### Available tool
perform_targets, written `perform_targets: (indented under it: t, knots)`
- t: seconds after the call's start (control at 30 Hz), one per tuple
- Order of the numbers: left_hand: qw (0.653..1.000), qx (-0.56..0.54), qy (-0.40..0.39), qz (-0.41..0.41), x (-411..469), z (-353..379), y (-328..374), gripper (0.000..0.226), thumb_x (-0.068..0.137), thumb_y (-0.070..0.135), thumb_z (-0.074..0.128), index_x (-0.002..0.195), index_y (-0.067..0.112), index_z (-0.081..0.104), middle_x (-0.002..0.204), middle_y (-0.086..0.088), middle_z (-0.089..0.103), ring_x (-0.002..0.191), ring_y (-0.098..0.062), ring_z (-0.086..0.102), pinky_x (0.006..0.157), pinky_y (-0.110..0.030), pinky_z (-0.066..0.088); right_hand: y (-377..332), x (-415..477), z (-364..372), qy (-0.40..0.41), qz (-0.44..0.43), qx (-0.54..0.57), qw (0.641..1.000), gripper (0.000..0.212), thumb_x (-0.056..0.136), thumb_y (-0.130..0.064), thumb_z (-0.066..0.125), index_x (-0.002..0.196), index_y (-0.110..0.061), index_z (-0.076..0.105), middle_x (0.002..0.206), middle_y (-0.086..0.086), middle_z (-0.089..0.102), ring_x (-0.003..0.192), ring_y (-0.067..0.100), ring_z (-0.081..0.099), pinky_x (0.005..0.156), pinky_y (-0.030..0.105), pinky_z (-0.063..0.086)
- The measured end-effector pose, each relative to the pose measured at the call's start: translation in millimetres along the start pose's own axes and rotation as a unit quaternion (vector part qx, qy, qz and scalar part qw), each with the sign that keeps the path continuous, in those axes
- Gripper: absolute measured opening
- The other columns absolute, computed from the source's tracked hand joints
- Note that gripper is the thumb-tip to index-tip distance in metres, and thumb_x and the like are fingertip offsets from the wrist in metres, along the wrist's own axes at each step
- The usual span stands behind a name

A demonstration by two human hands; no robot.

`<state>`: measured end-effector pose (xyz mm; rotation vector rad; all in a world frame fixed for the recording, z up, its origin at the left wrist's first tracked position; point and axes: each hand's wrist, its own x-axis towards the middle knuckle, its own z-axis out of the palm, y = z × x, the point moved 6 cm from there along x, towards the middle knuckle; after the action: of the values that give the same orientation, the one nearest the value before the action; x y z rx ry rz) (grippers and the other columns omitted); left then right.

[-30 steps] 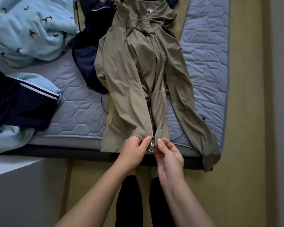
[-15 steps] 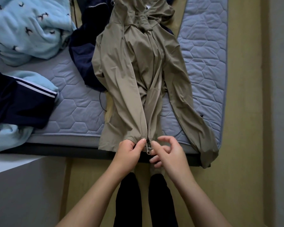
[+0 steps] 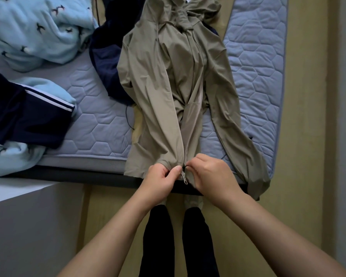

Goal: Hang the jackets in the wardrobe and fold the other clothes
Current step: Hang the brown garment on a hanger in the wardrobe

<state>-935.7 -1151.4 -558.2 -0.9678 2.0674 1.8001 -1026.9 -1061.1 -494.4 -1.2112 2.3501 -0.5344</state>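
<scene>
Quilted mattress (image 3: 100, 124), tan floor (image 3: 308, 116) beside it, seen from above. Khaki jacket (image 3: 164, 76) lies front up on mattress, hood at far end, hem hanging over near edge, one sleeve trailing toward right corner. Left hand (image 3: 160, 180) pinches hem just left of zip (image 3: 185, 178), thumb on top, fingers curled under cloth. Right hand (image 3: 212, 172) pinches opposite edge at zip base, fingers curled tight. Zip puller dangles between hands. Navy garment (image 3: 108, 62) partly under jacket's left side. Blue fleece (image 3: 34, 31) and striped garment (image 3: 28, 116) heaped far left.
</scene>
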Motion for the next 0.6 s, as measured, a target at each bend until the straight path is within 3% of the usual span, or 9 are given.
perform_targets:
  t: [0.03, 0.1, 0.2, 0.27, 0.37, 0.5, 0.6]
  knots:
    - [1.000, 0.020, 0.006, 0.009, -3, -1, -2, 0.058, 0.079, 0.052, 0.048, 0.066, -0.005, 0.056, 0.056, -0.017, 0.051, 0.055, -0.026, 0.049, 0.060, -0.041, 0.045, 2, 3, -3, 0.016, 0.004, -0.016, 1.000, 0.008, 0.076, -0.006, 0.072, 0.071, -0.004, 0.066, 0.068, 0.014, 0.060, 0.056, 0.035, 0.060, 0.043, 0.036, 0.047]
    - [0.998, 0.059, 0.006, 0.014, -17, 2, -10, 0.045, 0.081, 0.046, 0.050, 0.057, 0.009, 0.056, 0.049, 0.005, 0.054, 0.049, -0.007, 0.051, 0.052, -0.028, 0.040, 21, 15, -14, 0.042, 0.046, -0.048, 0.997, 0.009, 0.083, -0.009, 0.065, 0.076, -0.003, 0.065, 0.076, 0.017, 0.062, 0.066, 0.037, 0.061, 0.053, 0.039, 0.046]
    - [1.000, 0.018, -0.022, -0.009, -38, 8, -26, 0.026, 0.084, 0.039, 0.052, 0.077, 0.022, 0.069, 0.070, 0.022, 0.067, 0.073, 0.009, 0.060, 0.067, -0.020, 0.047, 44, 30, -23, 0.017, 0.061, -0.082, 0.995, 0.023, 0.095, -0.020, 0.051, 0.090, -0.003, 0.066, 0.089, 0.015, 0.063, 0.081, 0.037, 0.060, 0.068, 0.043, 0.047]
    - [0.999, -0.013, -0.030, -0.026, -36, 6, -30, 0.021, 0.085, 0.039, 0.052, 0.076, 0.028, 0.069, 0.069, 0.025, 0.065, 0.071, 0.010, 0.058, 0.068, -0.017, 0.046, 41, 37, -23, -0.004, 0.037, -0.090, 0.995, 0.025, 0.096, -0.020, 0.048, 0.092, -0.003, 0.066, 0.090, 0.014, 0.062, 0.083, 0.036, 0.059, 0.069, 0.044, 0.047]
    - [0.997, -0.046, -0.035, -0.051, -25, 6, -29, 0.024, 0.090, 0.030, 0.055, 0.070, 0.028, 0.069, 0.062, 0.018, 0.065, 0.060, 0.005, 0.059, 0.060, -0.018, 0.047, 39, 46, -21, -0.016, 0.027, -0.094, 0.995, 0.025, 0.096, -0.021, 0.048, 0.096, -0.004, 0.066, 0.093, 0.013, 0.062, 0.086, 0.035, 0.059, 0.072, 0.043, 0.047]
    - [0.997, 0.014, 0.007, -0.079, -16, -4, -36, 0.027, 0.092, 0.025, 0.059, 0.071, 0.013, 0.069, 0.058, -0.016, 0.066, 0.052, -0.019, 0.061, 0.061, -0.030, 0.048, 46, 48, -21, -0.008, 0.043, -0.098, 0.994, 0.023, 0.095, -0.020, 0.050, 0.094, -0.005, 0.067, 0.092, 0.013, 0.063, 0.085, 0.035, 0.059, 0.070, 0.042, 0.047]
    - [0.996, 0.052, -0.008, -0.077, -13, -7, -37, 0.025, 0.092, 0.023, 0.060, 0.069, 0.015, 0.067, 0.057, -0.014, 0.066, 0.050, -0.012, 0.059, 0.058, -0.023, 0.046, 47, 48, -15, -0.012, 0.051, -0.093, 0.994, 0.022, 0.094, -0.019, 0.050, 0.092, -0.005, 0.067, 0.090, 0.013, 0.063, 0.083, 0.035, 0.059, 0.068, 0.041, 0.048]
